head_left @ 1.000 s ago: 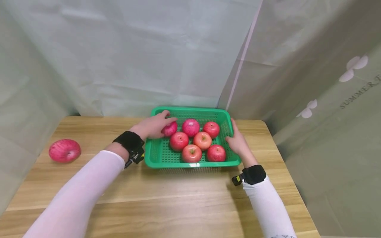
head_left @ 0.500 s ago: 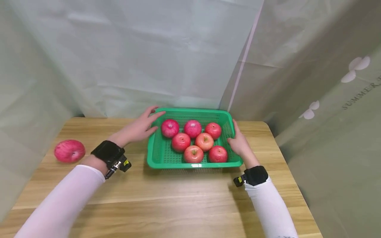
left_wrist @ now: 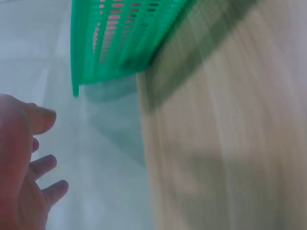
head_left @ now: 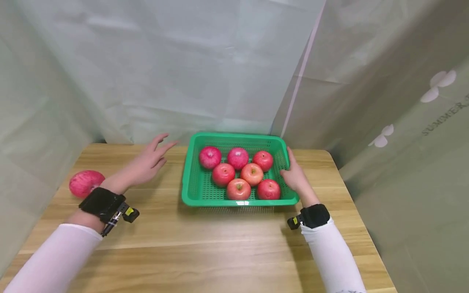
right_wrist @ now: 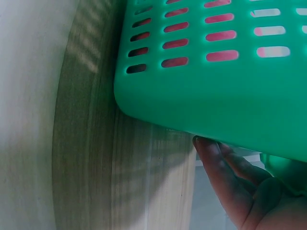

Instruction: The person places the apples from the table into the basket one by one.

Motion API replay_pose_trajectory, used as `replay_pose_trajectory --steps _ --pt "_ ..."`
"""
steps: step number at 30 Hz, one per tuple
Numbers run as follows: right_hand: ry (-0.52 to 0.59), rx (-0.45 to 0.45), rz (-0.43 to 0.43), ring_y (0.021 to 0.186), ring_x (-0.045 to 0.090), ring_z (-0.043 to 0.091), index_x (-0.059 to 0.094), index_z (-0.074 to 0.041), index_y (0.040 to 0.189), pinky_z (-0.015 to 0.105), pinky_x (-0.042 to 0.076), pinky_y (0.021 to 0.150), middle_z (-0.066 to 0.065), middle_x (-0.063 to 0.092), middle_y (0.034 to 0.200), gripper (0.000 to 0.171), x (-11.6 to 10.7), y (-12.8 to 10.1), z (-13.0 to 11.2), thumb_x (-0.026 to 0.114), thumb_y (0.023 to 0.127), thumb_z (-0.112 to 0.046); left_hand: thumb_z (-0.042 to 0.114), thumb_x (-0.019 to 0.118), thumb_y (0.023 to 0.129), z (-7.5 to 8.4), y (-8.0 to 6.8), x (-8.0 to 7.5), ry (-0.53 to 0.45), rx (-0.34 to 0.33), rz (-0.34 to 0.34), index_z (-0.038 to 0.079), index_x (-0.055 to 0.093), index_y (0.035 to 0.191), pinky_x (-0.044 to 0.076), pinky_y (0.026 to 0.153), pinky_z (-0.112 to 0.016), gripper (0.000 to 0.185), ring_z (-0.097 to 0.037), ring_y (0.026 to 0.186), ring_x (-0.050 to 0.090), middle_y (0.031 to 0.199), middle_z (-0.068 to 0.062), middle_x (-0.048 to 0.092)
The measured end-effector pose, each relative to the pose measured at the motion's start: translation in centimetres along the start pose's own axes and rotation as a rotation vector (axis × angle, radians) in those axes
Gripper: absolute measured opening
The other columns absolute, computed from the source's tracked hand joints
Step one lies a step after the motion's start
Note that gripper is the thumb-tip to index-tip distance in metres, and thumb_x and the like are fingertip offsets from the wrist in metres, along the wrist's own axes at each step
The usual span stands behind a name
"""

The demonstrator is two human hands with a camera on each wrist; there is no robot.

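Observation:
A green plastic basket [head_left: 186, 179] with slotted walls stands on the table, holding several red apples [head_left: 223, 175] in loose rows. My right hand [head_left: 293, 175] grips the basket's right rim, thumb over the inner side and fingers along the outer wall; the right wrist view shows those fingers [right_wrist: 218, 167] against the green wall. My left hand [head_left: 144, 165] is left of the basket, apart from it, with fingers spread and nothing held. In the left wrist view its fingers [left_wrist: 55, 191] point past the basket's corner. A lone apple [head_left: 85, 183] lies at far left, partly behind my left wrist.
The wooden table [head_left: 205, 252] has rounded far corners. Grey curtain sheets [head_left: 183, 69] hang close behind its back edge and along both sides. Each wrist carries a black strap with a small camera [head_left: 130, 213].
My left hand has let go of an apple inside the basket and moved out over the rim, leftward toward the lone apple. My right hand has stayed on the basket's right rim.

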State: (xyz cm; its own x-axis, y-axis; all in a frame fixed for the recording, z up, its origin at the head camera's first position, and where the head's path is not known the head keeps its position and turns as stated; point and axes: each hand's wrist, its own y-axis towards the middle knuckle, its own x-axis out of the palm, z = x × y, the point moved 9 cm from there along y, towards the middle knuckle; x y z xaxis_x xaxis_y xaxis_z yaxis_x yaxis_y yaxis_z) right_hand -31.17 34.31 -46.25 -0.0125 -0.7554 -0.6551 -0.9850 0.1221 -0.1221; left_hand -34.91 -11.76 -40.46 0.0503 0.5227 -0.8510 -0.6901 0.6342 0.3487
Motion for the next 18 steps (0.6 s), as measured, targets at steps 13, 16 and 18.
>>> replay_pose_trajectory --steps 13,16,18 --pt "-0.002 -0.008 0.013 0.141 0.045 0.052 0.001 -0.026 0.174 0.07 0.045 0.104 0.03 0.034 0.166 0.092 -0.3 0.1 -0.3 0.054 0.101 -0.007 0.004 0.073 0.098 -4.6 -9.0 -3.2 0.125 -0.156 0.094 0.005 0.042 0.162 0.028 0.111 -0.078 0.071 -0.064 0.142 0.031 0.165 -0.033 0.024" --pt "0.009 0.003 0.006 0.14 0.046 0.052 0.001 -0.028 0.174 0.07 0.047 0.102 0.029 0.033 0.167 0.092 0.0 0.0 -0.3 0.054 0.101 -0.008 0.004 0.074 0.096 -5.2 -11.3 -4.4 0.138 -0.17 0.159 0.003 0.046 0.159 0.024 0.114 -0.077 0.069 -0.065 0.141 0.031 0.163 -0.035 0.027" --pt "0.011 0.01 0.005 0.14 0.046 0.052 0.0 -0.029 0.174 0.07 0.048 0.102 0.029 0.033 0.167 0.092 0.0 -0.1 -0.2 0.054 0.102 -0.008 0.006 0.073 0.096 -5.6 -12.6 -4.9 0.148 -0.179 0.203 0.001 0.048 0.156 0.024 0.114 -0.077 0.066 -0.065 0.138 0.033 0.161 -0.036 0.03"
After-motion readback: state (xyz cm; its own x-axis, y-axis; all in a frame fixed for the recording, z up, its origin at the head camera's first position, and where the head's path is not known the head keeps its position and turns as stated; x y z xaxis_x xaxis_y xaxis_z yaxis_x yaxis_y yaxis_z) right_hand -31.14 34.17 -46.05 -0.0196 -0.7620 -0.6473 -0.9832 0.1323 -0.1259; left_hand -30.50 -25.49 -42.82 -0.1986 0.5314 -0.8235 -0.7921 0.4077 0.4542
